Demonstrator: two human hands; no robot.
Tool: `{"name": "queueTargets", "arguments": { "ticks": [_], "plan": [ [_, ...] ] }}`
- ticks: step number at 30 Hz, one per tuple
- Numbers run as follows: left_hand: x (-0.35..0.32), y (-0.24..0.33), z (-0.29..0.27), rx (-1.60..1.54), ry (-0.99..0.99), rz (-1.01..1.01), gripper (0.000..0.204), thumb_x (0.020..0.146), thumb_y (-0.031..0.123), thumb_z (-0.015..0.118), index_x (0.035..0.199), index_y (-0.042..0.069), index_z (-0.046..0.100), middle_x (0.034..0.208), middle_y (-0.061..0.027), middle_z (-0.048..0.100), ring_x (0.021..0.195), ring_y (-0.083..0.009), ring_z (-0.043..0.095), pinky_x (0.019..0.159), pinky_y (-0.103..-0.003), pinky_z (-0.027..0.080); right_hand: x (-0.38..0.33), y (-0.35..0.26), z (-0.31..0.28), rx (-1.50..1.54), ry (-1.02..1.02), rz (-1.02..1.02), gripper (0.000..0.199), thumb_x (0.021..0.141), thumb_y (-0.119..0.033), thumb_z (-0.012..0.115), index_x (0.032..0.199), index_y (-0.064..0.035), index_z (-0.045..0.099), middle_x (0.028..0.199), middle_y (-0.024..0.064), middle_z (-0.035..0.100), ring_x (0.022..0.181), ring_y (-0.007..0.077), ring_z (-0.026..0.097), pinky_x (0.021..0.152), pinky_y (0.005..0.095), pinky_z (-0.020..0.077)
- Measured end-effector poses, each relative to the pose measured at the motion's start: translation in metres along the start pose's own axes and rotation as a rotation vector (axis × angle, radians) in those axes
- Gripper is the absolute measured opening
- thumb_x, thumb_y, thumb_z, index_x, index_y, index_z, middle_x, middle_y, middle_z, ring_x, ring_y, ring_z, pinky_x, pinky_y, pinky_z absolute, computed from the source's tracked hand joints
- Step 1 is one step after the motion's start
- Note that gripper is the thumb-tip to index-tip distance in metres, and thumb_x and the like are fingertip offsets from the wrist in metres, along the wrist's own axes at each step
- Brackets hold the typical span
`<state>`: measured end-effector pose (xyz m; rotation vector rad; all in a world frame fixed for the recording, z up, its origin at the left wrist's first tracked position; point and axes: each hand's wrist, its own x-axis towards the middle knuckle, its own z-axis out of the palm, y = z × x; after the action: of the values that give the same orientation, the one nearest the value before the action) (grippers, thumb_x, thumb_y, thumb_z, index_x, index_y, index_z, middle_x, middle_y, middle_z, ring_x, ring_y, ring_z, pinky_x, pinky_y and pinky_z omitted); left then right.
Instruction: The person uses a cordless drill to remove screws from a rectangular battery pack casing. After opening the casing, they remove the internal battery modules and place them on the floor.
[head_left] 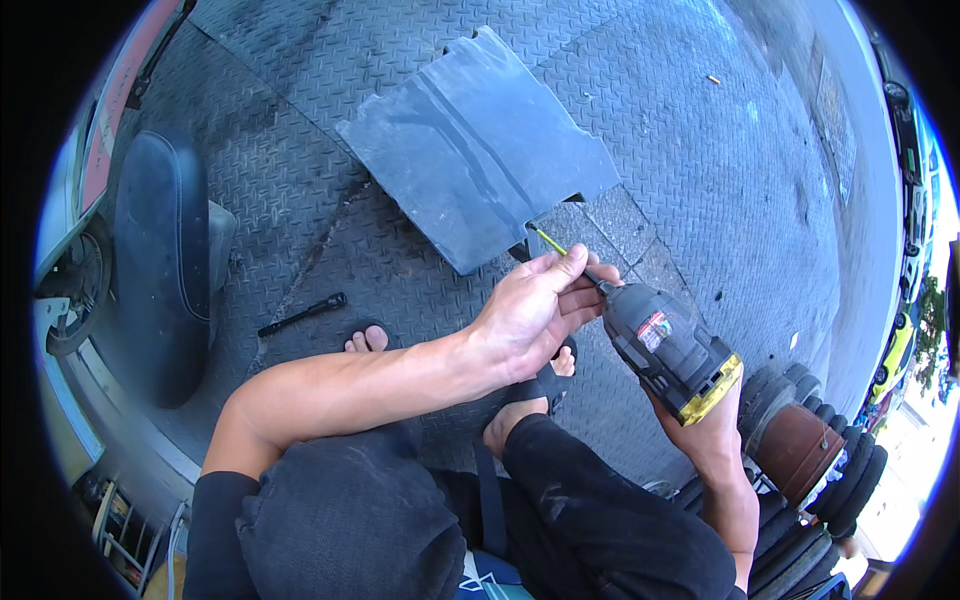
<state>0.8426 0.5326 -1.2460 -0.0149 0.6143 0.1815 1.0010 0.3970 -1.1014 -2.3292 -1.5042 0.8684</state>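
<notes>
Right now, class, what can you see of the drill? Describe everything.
The drill has a dark, scuffed, plastic-looking body, coloured label and yellow rear edge. It points forward-left; its slim bit, yellow-green toward the tip, reaches toward the edge of the grey panel, contact unclear. The right hand holds it from behind, hiding the handle; the left hand holds the bit.

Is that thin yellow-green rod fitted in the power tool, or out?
In, apparently: the yellow-green rod lines up with the nose of the power tool, though the left hand hides part between.
</notes>
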Motion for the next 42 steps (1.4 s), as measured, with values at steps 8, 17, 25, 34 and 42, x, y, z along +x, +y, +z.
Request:
{"name": "queueTargets", "arguments": {
  "ticks": [8,17,25,34,42],
  "plan": [
    [-0.003,0.005,-0.003,-0.019,-0.038,-0.01,0.037,0.12,0.038,0.053,0.12,0.004,0.069,0.118,-0.01,0.071,0.113,-0.021,0.07,0.107,-0.042,0.057,0.014,-0.014,-0.015,-0.119,-0.093,-0.032,0.032,0.081,-0.011,0.092,0.11,-0.0055,0.078,0.099,0.011,0.081,0.094,0.0366,0.077,0.088,0.0445,0.0583],
    [-0.002,0.01,-0.006,-0.08,-0.074,0.023,0.035,0.119,0.039,0.056,0.119,0.006,0.068,0.116,-0.0084,0.07,0.112,-0.0183,0.069,0.105,-0.04,0.058,0.027,-0.032,-0.018,-0.146,-0.025,-0.091,0.024,0.073,-0.002,0.088,0.093,-0.0008,0.074,0.087,0.0144,0.073,0.079,0.0371,0.072,0.074,0.042,0.0581],
    [-0.003,0.012,-0.011,-0.101,-0.102,0.011,0.035,0.118,0.039,0.057,0.119,0.006,0.068,0.113,-0.0078,0.07,0.107,-0.0174,0.069,0.103,-0.038,0.059,0.031,-0.045,-0.02,-0.199,-0.027,-0.124,0.024,0.074,-0.004,0.088,0.093,-0.0016,0.074,0.087,0.0137,0.073,0.079,0.0374,0.072,0.072,0.0423,0.0576],
    [-0.004,0.013,-0.007,-0.085,-0.083,0.005,0.036,0.118,0.039,0.057,0.119,0.005,0.068,0.11,-0.0083,0.071,0.106,-0.0183,0.069,0.102,-0.038,0.059,0.034,-0.06,-0.029,-0.265,-0.062,-0.08,0.022,0.077,-0.005,0.086,0.095,-0.0007,0.073,0.091,0.0169,0.074,0.083,0.0405,0.073,0.077,0.0454,0.0585],
    [-0.002,0.007,-0.015,-0.113,-0.074,0.011,0.041,0.118,0.043,0.058,0.121,0.004,0.066,0.102,-0.0099,0.072,0.102,-0.023,0.072,0.1,-0.042,0.059,0.055,-0.061,-0.038,-0.214,-0.078,-0.088,0.033,0.082,-0.008,0.09,0.113,-0.0042,0.078,0.108,0.0168,0.079,0.1,0.043,0.074,0.091,0.0477,0.0582]
  ]
}}
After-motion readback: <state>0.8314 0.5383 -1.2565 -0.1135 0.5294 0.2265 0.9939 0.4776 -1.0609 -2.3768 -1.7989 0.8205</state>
